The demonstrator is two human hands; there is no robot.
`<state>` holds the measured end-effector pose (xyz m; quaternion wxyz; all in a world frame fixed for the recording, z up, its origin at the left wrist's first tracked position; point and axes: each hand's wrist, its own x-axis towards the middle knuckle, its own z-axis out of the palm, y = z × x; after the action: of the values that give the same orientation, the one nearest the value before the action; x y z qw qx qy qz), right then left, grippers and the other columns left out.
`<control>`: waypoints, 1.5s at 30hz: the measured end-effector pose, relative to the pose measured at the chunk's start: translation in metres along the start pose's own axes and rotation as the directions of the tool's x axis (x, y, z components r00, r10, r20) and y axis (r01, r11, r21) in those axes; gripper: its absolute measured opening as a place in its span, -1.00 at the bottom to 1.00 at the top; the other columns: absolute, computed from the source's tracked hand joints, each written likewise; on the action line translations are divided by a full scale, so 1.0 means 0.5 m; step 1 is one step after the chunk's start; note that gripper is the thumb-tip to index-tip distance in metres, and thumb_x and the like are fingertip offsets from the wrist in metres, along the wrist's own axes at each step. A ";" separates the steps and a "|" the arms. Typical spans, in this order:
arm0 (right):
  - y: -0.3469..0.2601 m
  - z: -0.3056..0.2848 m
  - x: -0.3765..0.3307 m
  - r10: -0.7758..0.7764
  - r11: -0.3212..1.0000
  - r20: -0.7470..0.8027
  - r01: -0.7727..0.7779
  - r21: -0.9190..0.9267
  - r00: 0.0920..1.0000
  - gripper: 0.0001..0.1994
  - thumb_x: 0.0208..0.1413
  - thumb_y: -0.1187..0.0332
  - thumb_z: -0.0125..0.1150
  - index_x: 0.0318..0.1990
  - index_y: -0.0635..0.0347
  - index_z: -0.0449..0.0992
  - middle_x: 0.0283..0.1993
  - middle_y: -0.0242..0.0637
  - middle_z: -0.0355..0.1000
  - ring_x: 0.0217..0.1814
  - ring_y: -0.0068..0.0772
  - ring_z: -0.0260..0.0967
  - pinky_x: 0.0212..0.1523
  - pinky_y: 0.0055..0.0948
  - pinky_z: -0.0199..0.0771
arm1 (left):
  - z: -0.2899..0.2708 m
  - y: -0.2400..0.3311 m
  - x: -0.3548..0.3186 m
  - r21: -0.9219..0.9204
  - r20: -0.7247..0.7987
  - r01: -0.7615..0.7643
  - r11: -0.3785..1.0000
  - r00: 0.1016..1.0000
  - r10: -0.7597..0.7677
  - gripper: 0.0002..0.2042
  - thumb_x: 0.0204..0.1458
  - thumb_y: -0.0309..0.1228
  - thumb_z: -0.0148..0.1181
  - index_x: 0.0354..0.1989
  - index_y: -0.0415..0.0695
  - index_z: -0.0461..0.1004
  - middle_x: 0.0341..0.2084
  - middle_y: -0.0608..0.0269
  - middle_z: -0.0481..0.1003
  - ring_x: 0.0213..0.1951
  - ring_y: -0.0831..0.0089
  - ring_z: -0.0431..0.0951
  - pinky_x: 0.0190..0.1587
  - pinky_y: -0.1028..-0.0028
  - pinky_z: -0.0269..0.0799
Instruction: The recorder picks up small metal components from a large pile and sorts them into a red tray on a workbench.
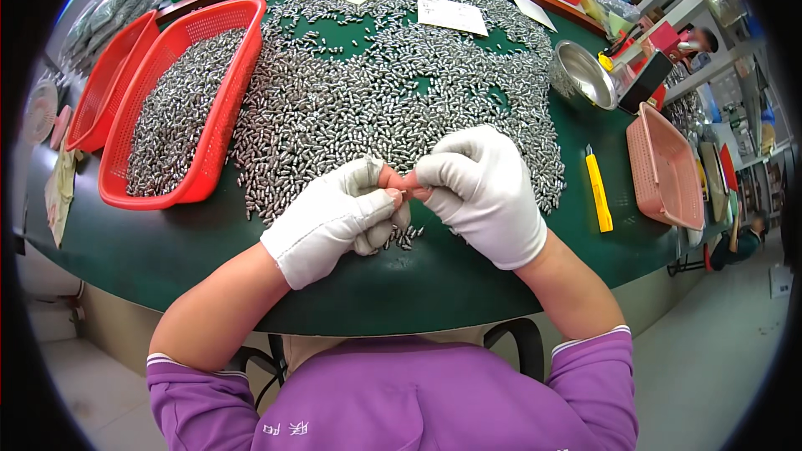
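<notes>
Both gloved hands, left hand [338, 217] and right hand [484, 192], pinch one small metal piece [407, 194] above the green table [468, 284].

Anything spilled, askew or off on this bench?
Nothing damaged. The small metal parts lie loose in a wide heap across the green table, partly burying paper slips. Gloves leave bare fingertips.

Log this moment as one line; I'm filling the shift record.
left hand: gloved, pinching small metal piece | right hand: gloved, pinching same piece | metal pieces: heaped on green table | red basket: part-filled
</notes>
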<state>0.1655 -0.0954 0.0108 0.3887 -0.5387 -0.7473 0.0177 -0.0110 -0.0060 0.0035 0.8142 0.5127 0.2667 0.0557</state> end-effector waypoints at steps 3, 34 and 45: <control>0.011 -0.001 0.000 -0.019 0.996 -0.113 0.009 -0.087 0.993 -0.83 -0.28 0.53 0.35 -0.45 0.12 0.52 -0.52 -0.33 0.38 -0.48 -0.28 0.35 -0.46 -0.39 0.34 | -0.006 -0.003 0.001 -0.019 0.017 -0.027 0.999 0.999 0.028 -0.86 0.12 -0.31 0.06 -0.26 -0.08 0.33 -0.48 0.39 0.40 -0.59 0.75 0.25 -0.58 0.74 0.09; -0.025 0.005 -0.019 0.392 0.876 0.133 -0.413 0.250 0.910 -0.87 -0.15 0.47 0.29 -0.38 0.20 0.52 -0.39 -0.24 0.39 -0.31 -0.27 0.37 -0.25 -0.41 0.40 | 0.002 -0.003 0.001 -0.100 -0.009 0.010 0.995 1.000 -0.010 -0.78 0.07 -0.37 0.13 -0.17 -0.13 0.30 -0.42 0.32 0.40 -0.57 0.72 0.23 -0.57 0.75 0.08; -0.032 -0.002 -0.013 0.542 0.724 0.202 -0.576 0.379 0.815 -0.87 -0.09 0.46 0.29 -0.34 0.23 0.52 -0.36 -0.28 0.38 -0.33 -0.45 0.38 -0.27 -0.53 0.40 | -0.002 -0.008 0.003 -0.086 0.025 0.004 0.996 1.000 -0.002 -0.85 0.10 -0.34 0.10 -0.24 -0.11 0.34 -0.47 0.33 0.45 -0.58 0.70 0.31 -0.59 0.73 0.13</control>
<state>0.1541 -0.1076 0.0151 0.4434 -0.6399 -0.5420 0.3165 -0.0110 -0.0063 -0.0008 0.8389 0.4775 0.2545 0.0594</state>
